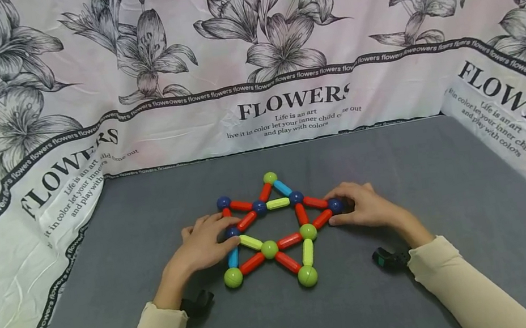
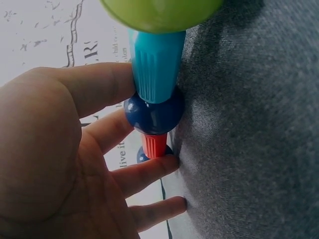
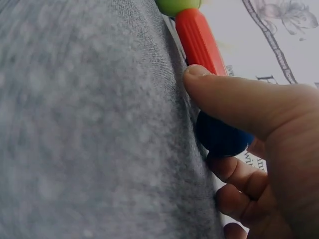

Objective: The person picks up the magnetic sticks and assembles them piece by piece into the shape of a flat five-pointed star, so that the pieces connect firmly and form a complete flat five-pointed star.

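A flat star (image 1: 289, 240) of magnetic rods and balls lies on the grey cloth. Its rods are red, light blue and yellow-green; its balls are dark blue or green. My left hand (image 1: 205, 243) holds the left side, thumb and index finger about a dark blue ball (image 2: 154, 112), the thumb against a light blue rod (image 2: 158, 64). The other left fingers are spread, as the left wrist view shows. At the right tip, my right hand (image 1: 364, 205) grips another dark blue ball (image 3: 222, 135) between thumb and fingers, its thumb lying along a red rod (image 3: 199, 40).
The grey cloth (image 1: 368, 308) covers the table around the star. A white floral curtain (image 1: 184, 125) with printed words stands along the back and both sides. Dark straps with wrist cameras sit at both wrists, close above the cloth.
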Demonstrator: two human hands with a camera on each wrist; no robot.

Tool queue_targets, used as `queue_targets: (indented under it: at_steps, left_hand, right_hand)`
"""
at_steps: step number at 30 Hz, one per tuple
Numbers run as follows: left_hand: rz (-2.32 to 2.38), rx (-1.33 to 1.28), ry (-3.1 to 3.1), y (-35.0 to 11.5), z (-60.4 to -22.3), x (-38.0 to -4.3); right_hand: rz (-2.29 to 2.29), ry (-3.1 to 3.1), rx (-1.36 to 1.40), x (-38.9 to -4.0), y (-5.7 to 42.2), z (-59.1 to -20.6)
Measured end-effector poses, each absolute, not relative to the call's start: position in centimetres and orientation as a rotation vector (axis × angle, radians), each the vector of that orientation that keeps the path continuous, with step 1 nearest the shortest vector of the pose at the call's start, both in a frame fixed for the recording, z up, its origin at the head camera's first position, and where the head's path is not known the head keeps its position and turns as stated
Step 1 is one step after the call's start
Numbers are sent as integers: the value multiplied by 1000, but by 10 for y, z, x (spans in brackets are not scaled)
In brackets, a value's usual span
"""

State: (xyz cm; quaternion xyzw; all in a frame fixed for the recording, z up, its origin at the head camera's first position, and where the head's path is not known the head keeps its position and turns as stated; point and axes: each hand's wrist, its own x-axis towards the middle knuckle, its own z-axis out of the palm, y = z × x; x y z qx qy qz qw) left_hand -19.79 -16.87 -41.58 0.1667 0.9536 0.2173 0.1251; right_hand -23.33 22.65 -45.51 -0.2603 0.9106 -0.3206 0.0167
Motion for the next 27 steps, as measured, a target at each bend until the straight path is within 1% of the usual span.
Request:
queue_targets:
  at_steps: [13,17,19,22,25,27]
  left_hand:
    - [634,499,2783,-175,-421,-199]
    - [639,521,2786,-174,-419,-198]
    - [629,543,2780,-172,-416,-197]
    - [602,600,2711,-166,-407,-192]
    - [644,665,2521,-161,-396,-186]
    - [708,708,2388,-160,-390,-183]
  right_hand:
    - [-1065,2805,-768,-233,224,-457]
    - [-1136,2815,-718,-233,225,-457]
    - [-1154,2865,-667,-234,225,-458]
    - [-1180,2977,-514,-234,224,-459]
    - [-1206,3065,-329,-234,223,-459]
    - [-1214,3072,-258,-233,222,-458]
